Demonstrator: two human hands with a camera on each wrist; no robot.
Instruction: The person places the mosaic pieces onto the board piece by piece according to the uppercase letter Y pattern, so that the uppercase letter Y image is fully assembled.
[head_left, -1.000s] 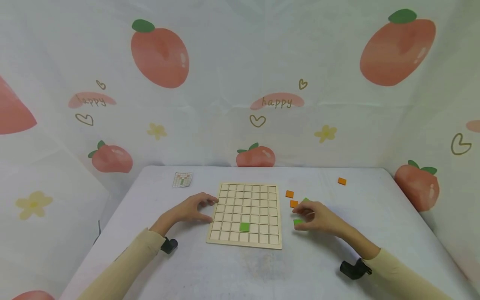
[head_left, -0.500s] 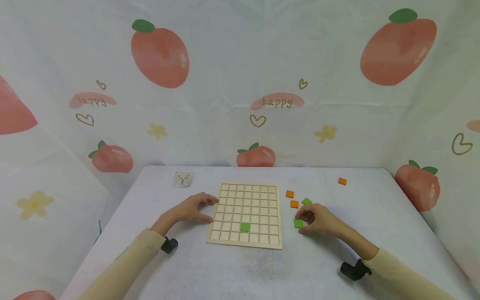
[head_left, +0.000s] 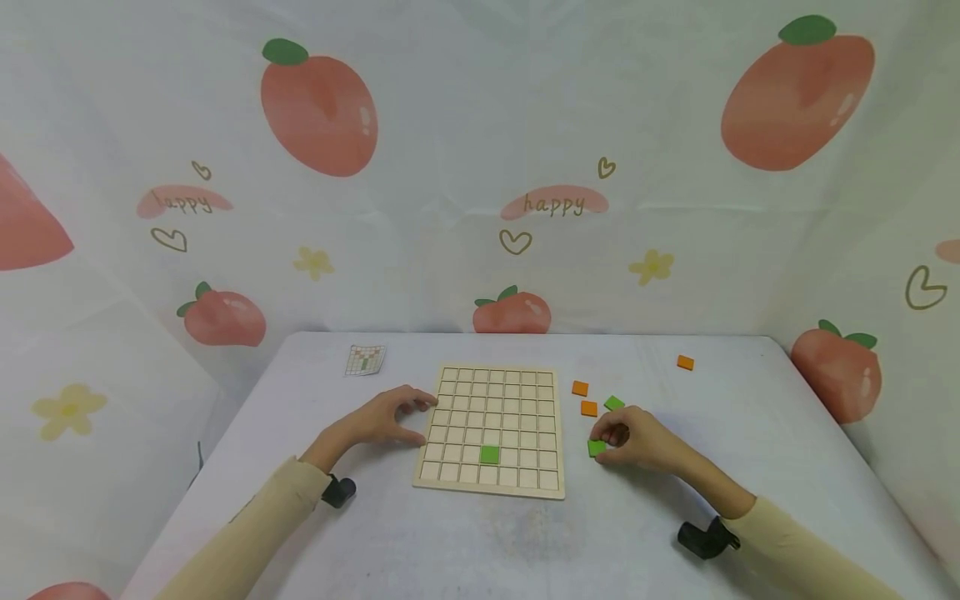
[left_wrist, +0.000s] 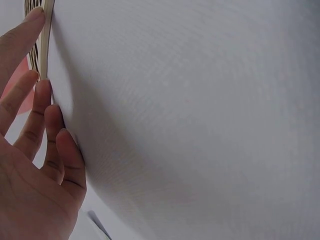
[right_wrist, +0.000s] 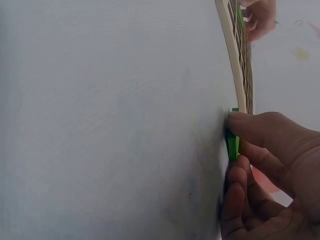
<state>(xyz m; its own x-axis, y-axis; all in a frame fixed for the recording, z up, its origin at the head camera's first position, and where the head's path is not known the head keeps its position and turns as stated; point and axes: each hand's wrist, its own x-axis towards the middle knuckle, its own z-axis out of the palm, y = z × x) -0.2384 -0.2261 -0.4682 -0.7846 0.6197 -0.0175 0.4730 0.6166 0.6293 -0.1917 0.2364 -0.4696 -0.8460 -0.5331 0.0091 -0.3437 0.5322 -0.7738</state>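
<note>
In the head view a wooden grid board (head_left: 512, 422) lies mid-table, with one green tile (head_left: 490, 454) in a cell near its lower middle. My left hand (head_left: 382, 416) touches the board's left edge with spread fingers and thumb; the left wrist view shows the thumb (left_wrist: 31, 22) at the wooden rim. To the right of the board, my right hand (head_left: 637, 440) pinches another green tile (head_left: 596, 448) by its edges, low at the tabletop. The right wrist view shows that green tile (right_wrist: 233, 145) between thumb and fingers, partly covered by the thumb.
Beyond the right hand lie a loose green tile (head_left: 614, 402) and two orange tiles, one nearer (head_left: 588, 408) and one farther (head_left: 580, 388). A lone orange tile (head_left: 686, 362) sits at the back right. At the back left is a patterned grid card (head_left: 365, 360).
My right hand has drawn slightly back and its fingers have closed in on the green tile, uncovering the other loose green tile behind. The left hand stays at the board's edge.
</note>
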